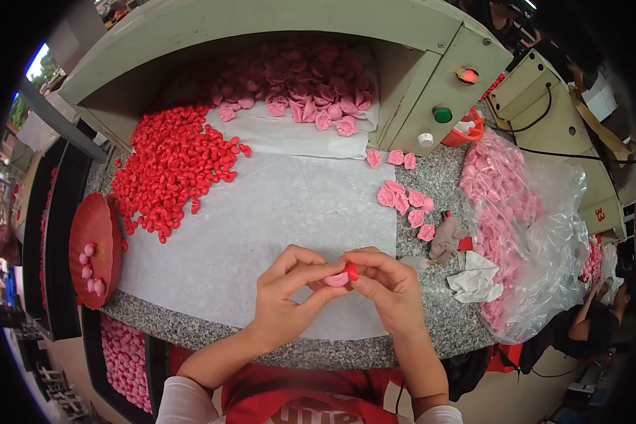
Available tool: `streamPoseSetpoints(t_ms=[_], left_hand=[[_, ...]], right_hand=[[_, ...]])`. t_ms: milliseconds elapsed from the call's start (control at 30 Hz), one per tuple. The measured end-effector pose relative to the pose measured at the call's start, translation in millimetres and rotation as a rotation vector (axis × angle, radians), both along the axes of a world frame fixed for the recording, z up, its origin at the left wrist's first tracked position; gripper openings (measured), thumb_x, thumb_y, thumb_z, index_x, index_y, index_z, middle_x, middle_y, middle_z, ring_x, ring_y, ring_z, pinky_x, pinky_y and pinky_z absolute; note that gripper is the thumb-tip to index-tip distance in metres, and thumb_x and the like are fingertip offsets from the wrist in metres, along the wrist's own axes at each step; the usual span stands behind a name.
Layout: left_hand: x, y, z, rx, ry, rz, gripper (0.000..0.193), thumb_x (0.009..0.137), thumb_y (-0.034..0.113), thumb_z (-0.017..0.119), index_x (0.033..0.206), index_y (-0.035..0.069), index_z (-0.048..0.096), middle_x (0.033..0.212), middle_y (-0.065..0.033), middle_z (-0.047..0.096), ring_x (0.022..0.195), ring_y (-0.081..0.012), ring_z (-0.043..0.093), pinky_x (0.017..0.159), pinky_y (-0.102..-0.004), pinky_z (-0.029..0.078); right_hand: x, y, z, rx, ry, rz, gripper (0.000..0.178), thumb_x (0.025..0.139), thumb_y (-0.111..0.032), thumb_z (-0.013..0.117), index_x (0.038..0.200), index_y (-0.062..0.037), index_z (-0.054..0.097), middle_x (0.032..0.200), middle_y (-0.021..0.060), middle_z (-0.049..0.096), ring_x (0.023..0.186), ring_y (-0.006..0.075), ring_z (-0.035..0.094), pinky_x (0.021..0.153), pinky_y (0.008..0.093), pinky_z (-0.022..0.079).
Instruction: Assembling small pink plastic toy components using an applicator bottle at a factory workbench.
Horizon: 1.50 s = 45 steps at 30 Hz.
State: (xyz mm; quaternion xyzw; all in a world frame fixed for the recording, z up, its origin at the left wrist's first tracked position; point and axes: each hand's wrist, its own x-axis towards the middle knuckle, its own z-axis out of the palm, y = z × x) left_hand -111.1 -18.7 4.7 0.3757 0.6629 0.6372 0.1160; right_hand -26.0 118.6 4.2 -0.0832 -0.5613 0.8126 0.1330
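Observation:
My left hand (pixel 290 290) is closed on a small rounded pink piece (pixel 337 280), held between thumb and fingers. Against it, my right hand (pixel 392 286) pinches a small glossy red piece (pixel 352 271), and the two pieces touch. Both hands are just above the near part of a white sheet (pixel 290 205). Farther left on the sheet lies a big heap of similar red pieces (pixel 173 162). Pink ruffled, flower-like pieces (pixel 297 85) are piled in the hollow of a green-grey machine. Several more pink flower-like pieces (pixel 396 194) lie on the speckled worktop to the right.
A red dish (pixel 95 247) with several pink balls stands at the left edge. On the right are a clear bag of pink pieces (pixel 502 184), crumpled cloths (pixel 473 275) and a red basket (pixel 466 131). The machine's panel (pixel 438 92) rises behind. A black crate (pixel 124 360) sits below left.

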Motion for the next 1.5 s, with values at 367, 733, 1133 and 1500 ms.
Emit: streamPoseSetpoints(t_ms=[367,733,1133,1500], left_hand=[[1,5,-7,0.003,0.435,0.134,0.035,0.063,-0.003,0.069,0.096,0.005,0.062,0.088,-0.0098,0.050,0.072,-0.0151,0.054,0.053,-0.0222,0.049],[-3,0,-8,0.048,-0.902,-0.229,0.021,0.083,0.015,0.055,0.095,-0.001,0.057,0.090,-0.0091,0.058,0.073,-0.0124,0.056,0.058,-0.0237,0.048],[-1,-3,-8,0.072,-1.116,-0.316,0.020,0.085,0.018,0.052,0.093,0.000,0.058,0.081,-0.0048,0.059,0.069,-0.0102,0.054,0.060,-0.0234,0.044],[-3,-1,-12,0.158,-1.229,-0.340,0.016,0.085,0.015,0.052,0.091,0.002,0.058,0.081,-0.0025,0.057,0.067,-0.0089,0.052,0.061,-0.0230,0.043]], right_hand=[[2,-2,0,-0.027,0.005,-0.033,0.027,0.078,-0.003,0.056,0.104,0.0027,0.055,0.106,0.0131,0.052,0.093,0.0176,0.052,0.077,0.0278,0.044],[5,2,8,0.411,-0.128,-0.036,0.039,0.062,0.002,0.071,0.099,0.0005,0.056,0.097,0.0080,0.051,0.087,0.0154,0.051,0.074,0.0264,0.042],[2,-8,-3,0.411,-0.062,-0.117,0.029,0.065,0.002,0.068,0.092,0.0008,0.058,0.091,0.0090,0.054,0.082,0.0154,0.052,0.070,0.0260,0.044],[-3,-15,0,0.605,0.003,-0.208,0.032,0.064,0.001,0.068,0.095,0.0008,0.057,0.092,0.0094,0.053,0.083,0.0154,0.051,0.070,0.0253,0.042]])
